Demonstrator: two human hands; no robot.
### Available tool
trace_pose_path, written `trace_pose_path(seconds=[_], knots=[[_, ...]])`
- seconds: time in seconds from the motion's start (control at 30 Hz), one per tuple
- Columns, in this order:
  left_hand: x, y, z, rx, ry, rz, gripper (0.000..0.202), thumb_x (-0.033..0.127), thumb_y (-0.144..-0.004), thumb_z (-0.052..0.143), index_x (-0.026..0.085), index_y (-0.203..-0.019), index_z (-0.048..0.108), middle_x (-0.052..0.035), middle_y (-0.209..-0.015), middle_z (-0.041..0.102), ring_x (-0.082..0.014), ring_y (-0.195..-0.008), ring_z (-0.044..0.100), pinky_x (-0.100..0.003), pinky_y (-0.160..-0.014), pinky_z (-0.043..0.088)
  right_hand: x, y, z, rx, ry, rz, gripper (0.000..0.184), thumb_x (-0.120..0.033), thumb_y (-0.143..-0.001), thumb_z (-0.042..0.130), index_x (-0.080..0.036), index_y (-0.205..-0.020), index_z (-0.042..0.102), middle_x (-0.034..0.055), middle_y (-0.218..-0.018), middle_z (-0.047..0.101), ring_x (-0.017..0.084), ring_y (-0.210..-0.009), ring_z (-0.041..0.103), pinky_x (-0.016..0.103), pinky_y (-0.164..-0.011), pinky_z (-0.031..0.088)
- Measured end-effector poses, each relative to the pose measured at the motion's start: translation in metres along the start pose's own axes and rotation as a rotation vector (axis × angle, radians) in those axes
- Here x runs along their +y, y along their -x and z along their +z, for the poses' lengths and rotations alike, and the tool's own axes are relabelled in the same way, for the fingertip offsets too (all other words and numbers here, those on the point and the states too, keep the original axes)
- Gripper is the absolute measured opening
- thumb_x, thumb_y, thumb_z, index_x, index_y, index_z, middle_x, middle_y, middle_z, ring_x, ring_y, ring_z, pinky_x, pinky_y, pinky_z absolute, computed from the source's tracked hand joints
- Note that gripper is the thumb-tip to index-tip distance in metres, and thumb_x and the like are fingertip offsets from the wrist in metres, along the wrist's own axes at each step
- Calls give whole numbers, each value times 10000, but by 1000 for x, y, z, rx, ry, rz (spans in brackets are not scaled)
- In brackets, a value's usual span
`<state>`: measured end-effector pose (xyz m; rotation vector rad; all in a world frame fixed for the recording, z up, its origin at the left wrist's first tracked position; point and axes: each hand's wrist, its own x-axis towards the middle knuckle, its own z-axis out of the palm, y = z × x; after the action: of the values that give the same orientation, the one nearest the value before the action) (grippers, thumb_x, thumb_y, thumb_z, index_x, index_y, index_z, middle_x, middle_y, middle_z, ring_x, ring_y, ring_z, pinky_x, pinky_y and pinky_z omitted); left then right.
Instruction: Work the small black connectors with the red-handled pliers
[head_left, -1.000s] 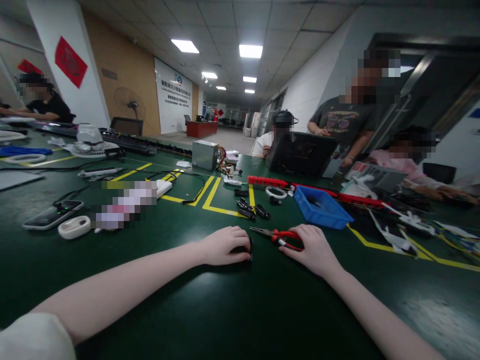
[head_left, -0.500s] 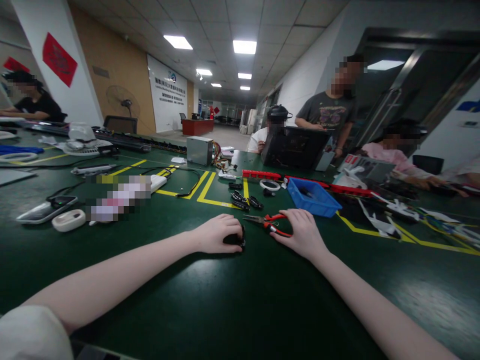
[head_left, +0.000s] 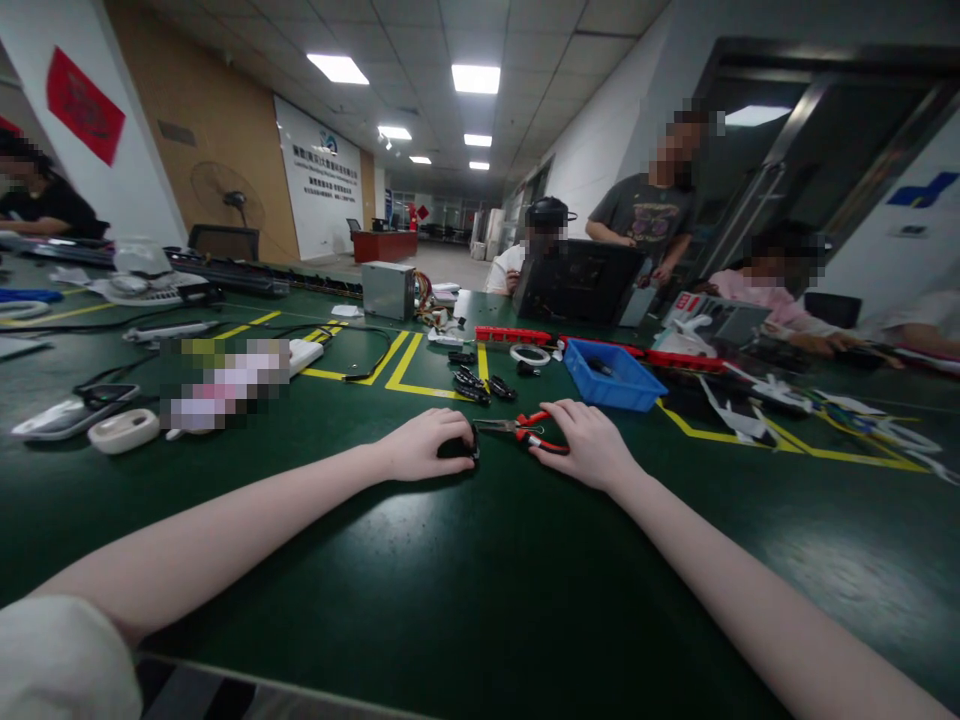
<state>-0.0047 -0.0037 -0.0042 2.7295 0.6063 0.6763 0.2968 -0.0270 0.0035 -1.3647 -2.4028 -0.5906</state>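
My left hand (head_left: 424,443) is closed around a small black object (head_left: 456,447), mostly covered by my fingers, so its kind does not show. In my right hand (head_left: 589,443) are long-nose pliers with red and black handles (head_left: 526,425), the handles spread apart. Their grey jaws point left, and the tips lie right by the black object; whether they touch it I cannot tell. Just beyond the pliers, several small coiled black cables (head_left: 472,383) lie on the green table (head_left: 480,580).
A blue plastic bin (head_left: 619,385) with dark items inside stands beyond my right hand. Behind it run red strips (head_left: 512,336). A metal power supply box (head_left: 388,290) sits farther back. On the left are a phone (head_left: 75,412) and a beige case (head_left: 124,431). Other people sit and stand around the table.
The pliers' tips have come closer to the black object in my left hand. The whole view has shifted a little. Both hands keep their holds.
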Motion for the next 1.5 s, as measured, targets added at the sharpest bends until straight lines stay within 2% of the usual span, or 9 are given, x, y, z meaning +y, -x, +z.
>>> trace_pose_path(seconds=[0.17,0.3,0.43,0.63,0.8,0.93,1.07,1.23,1.5], knots=[[-1,1,0,30,22,10,193,356,-876,642,172,-929,615,-77,-1091,624,-211,-1029,582,-360,-950,435,-3,1,-3,23,-7,27,518,-546,-836,562,-135,-1150,595,146,-1061,648,265,-901,611,368,-771,426],[-3,1,1,39,61,6,185,344,-867,655,170,-901,605,-91,-1153,602,-220,-1080,566,-371,-961,449,-4,0,-4,54,57,5,549,-577,-837,545,-128,-1148,602,157,-1045,665,281,-887,610,410,-803,396],[-5,1,2,23,114,-30,176,338,-882,640,173,-925,596,-100,-1224,579,-227,-1148,548,-381,-987,446,-3,-2,-2,24,71,29,508,-584,-834,539,-129,-1045,623,142,-973,673,275,-885,605,430,-858,377],[-7,0,1,24,124,-37,205,311,-878,648,172,-1019,594,-101,-1218,589,-228,-1134,560,-384,-985,458,1,-3,3,32,35,28,437,-562,-841,544,-169,-1023,610,101,-966,682,266,-934,610,474,-1028,293],[-10,-1,3,32,101,-12,353,329,-891,631,181,-1209,590,-113,-1253,593,-241,-1170,556,-397,-1022,447,0,-3,3,111,70,-1,449,-539,-814,580,-148,-1034,611,112,-990,680,278,-984,607,492,-1070,266],[-10,-1,3,15,91,2,361,346,-915,597,171,-1231,616,-118,-1317,566,-249,-1226,527,-397,-1061,427,-2,-2,1,218,129,-23,480,-539,-816,580,-124,-1056,611,133,-970,671,291,-971,611,507,-1074,269],[-10,-1,3,10,94,-14,374,346,-916,599,163,-1242,617,-119,-1329,557,-245,-1232,519,-393,-1071,421,-2,-1,0,278,86,-54,478,-538,-802,596,-145,-1072,598,125,-980,669,286,-969,613,505,-1055,298],[-10,-1,3,-13,79,-30,359,350,-917,599,168,-1226,626,-122,-1349,531,-251,-1246,503,-401,-1067,421,-3,-1,-3,309,27,-179,468,-493,-772,635,-145,-1082,591,119,-985,676,284,-970,613,494,-1047,307],[-8,0,2,-9,83,-18,352,329,-919,597,187,-1240,616,-110,-1331,547,-245,-1242,507,-394,-1064,425,-3,0,-4,297,-49,-233,449,-480,-745,658,-152,-1047,598,104,-928,682,275,-917,622,500,-1030,329]])
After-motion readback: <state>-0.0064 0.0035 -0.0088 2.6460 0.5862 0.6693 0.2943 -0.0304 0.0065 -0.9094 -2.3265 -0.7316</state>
